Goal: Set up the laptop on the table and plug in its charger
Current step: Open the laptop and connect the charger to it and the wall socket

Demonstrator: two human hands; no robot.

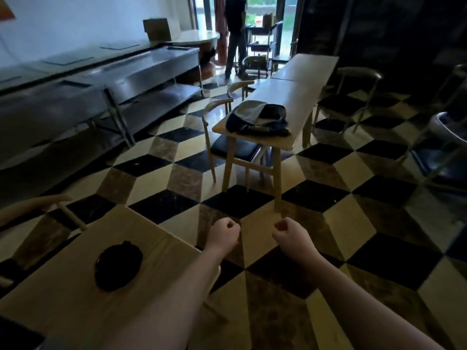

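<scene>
I see a cube-patterned marble floor (177, 152), glossy. At one o'clock a long pale wooden table (298, 97) carries a dark bag (257, 118), flap open; its contents are hidden, and I can't make out a laptop. At eight o'clock the near wooden table (75, 299) holds a black lump (118, 267), too dark to identify. My left hand (225, 233) and right hand (290, 233) are curled into fists, holding nothing.
</scene>
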